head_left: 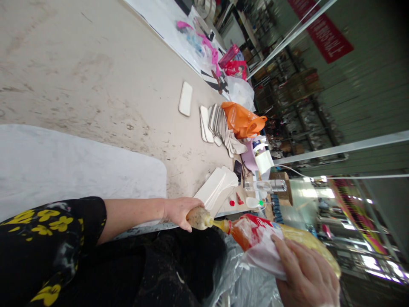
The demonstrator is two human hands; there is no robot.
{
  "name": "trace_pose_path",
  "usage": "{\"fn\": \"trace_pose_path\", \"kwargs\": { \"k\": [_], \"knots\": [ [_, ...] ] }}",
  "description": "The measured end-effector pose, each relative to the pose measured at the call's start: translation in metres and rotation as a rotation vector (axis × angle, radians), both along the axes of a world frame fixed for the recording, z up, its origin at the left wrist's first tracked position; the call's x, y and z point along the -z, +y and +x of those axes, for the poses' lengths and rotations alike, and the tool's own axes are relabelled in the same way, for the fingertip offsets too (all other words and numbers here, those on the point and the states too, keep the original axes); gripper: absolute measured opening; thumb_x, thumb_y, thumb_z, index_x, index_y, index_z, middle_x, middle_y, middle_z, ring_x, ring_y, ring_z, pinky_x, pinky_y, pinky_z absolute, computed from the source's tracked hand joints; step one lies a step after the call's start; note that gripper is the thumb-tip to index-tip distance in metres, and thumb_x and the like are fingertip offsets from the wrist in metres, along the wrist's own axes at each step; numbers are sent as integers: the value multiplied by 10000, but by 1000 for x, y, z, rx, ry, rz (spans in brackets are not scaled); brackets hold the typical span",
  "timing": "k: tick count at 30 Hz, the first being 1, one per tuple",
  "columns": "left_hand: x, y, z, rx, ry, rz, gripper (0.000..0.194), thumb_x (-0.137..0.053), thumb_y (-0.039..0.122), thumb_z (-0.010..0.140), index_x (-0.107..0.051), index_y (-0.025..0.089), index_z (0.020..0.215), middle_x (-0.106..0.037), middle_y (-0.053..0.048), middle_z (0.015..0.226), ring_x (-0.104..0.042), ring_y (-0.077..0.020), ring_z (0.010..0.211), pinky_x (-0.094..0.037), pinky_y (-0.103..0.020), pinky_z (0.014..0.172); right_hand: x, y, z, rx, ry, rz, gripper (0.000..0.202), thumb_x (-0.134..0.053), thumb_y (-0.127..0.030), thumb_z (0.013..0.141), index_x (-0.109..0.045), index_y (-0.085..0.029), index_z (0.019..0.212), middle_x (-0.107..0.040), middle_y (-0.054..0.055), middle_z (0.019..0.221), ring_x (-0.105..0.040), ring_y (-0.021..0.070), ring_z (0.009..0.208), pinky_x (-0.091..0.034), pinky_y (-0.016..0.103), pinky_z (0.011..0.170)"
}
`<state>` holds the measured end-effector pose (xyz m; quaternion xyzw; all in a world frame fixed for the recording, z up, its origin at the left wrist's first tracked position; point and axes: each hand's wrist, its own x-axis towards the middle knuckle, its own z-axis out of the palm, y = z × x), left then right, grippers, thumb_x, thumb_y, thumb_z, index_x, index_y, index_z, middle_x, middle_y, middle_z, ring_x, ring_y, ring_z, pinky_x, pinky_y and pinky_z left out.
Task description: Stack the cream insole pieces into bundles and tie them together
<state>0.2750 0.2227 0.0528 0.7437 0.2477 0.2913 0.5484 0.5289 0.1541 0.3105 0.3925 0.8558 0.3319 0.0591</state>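
My left hand is closed around a small, crusted, pale bottle near the table's edge. A large clear plastic bottle with a red label and yellowish contents is gripped in my right hand, with a white cloth or paper between the fingers and the bottle. The large bottle lies tilted, its neck facing the small bottle's mouth. Something yellow bridges the two mouths; whether it is liquid or a nozzle I cannot tell. My right palm is partly hidden.
The stained table carries white strips, a stack of pale rounded pieces and one single piece. An orange bag, a purple container and a clear bottle stand along it. Clear plastic sheeting hangs below.
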Motion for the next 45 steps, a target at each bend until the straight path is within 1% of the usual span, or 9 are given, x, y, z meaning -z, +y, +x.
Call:
{"fn": "trace_pose_path", "kwargs": {
  "k": [6, 12, 20, 24, 30, 36, 45],
  "knots": [
    [3, 0, 1, 4, -8, 6, 743, -780, 359, 497, -486, 183, 1157, -587, -49, 1062, -578, -226, 945, -455, -296, 833, 0, 0, -1, -7, 6, -6, 414, -567, -115, 770, -601, -264, 1155, -638, 63, 1053, -574, 248, 991, -405, 425, 930],
    [3, 0, 2, -7, -23, 4, 731, -781, 349, 490, -496, 183, 1143, -588, -47, 1050, -579, -225, 932, -455, -295, 825, 0, 1, -2, -10, 27, -6, 372, -574, -180, 805, -594, -273, 1165, -636, 61, 1050, -571, 240, 995, -398, 414, 934],
    [4, 1, 2, 1, -30, -2, 727, -781, 359, 491, -494, 187, 1136, -588, -47, 1058, -576, -233, 943, -454, -298, 825, -1, 0, -5, 1, 21, -9, 375, -565, -184, 815, -588, -285, 1175, -642, 54, 1037, -571, 239, 994, -396, 407, 927],
    [3, 1, 1, 12, -18, 1, 740, -782, 367, 497, -482, 189, 1150, -586, -48, 1073, -576, -232, 950, -452, -302, 838, -1, 0, -8, 0, 37, -3, 382, -561, -165, 816, -589, -292, 1175, -646, 51, 1024, -575, 235, 987, -397, 406, 927],
    [4, 0, 2, -5, -11, 3, 758, -790, 369, 485, -484, 190, 1155, -586, -52, 1074, -574, -231, 956, -448, -307, 850, -2, 1, -7, -22, 29, -12, 382, -589, -169, 801, -599, -285, 1165, -652, 53, 1018, -585, 236, 974, -404, 405, 920],
    [3, 0, 1, 5, -19, -10, 743, -783, 364, 499, -483, 192, 1156, -589, -44, 1064, -578, -226, 936, -454, -295, 818, -3, 0, -8, -11, 28, 4, 408, -571, -129, 793, -593, -286, 1169, -651, 51, 1018, -578, 233, 987, -394, 400, 926],
    [2, 0, 0, -3, -33, -13, 741, -785, 363, 484, -496, 188, 1143, -592, -45, 1053, -580, -227, 934, -457, -292, 817, -4, 1, -15, -20, 20, 4, 423, -559, -103, 779, -593, -267, 1167, -647, 66, 1017, -585, 247, 981, -408, 431, 939]
  ]
}}
